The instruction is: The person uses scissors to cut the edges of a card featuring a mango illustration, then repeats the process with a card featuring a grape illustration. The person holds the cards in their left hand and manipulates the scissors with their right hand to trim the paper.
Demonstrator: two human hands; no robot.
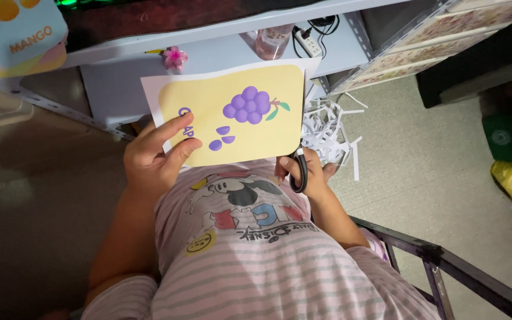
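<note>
My left hand (152, 155) grips the left edge of a paper sheet (238, 112) printed with a yellow panel and purple grapes, held up in front of my chest. My right hand (303, 172) is under the sheet's lower right corner, fingers through the black handles of a pair of scissors (298, 170). The blades are hidden behind the paper. My pink striped shirt fills the lower middle of the view.
A heap of white paper strips (327, 133) lies on the floor past the sheet. A pale blue shelf unit (208, 53) stands ahead with a pink flower clip (175, 57) and a power strip (307, 41). A dark metal frame (445, 261) sits at right.
</note>
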